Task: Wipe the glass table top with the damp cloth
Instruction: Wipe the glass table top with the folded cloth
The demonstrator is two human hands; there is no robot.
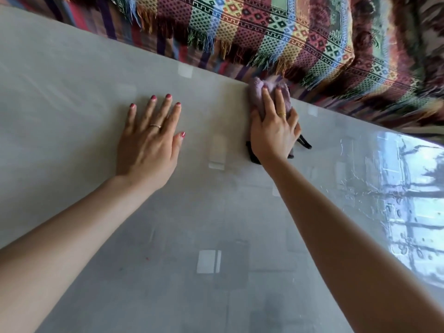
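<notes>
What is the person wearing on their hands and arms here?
Both forearms are bare, with no sleeves in view. The left hand has red-painted nails and a thin band ring on one finger. The right hand also has painted nails and a thin gold-coloured ring. No watch or bracelet shows.

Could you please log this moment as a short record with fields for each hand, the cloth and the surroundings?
left hand: flat on the glass table top, fingers spread
right hand: presses the cloth
cloth: purple, bunched at the table's far edge
beyond the table: striped fringed blanket
right side of the glass: window reflection
</notes>
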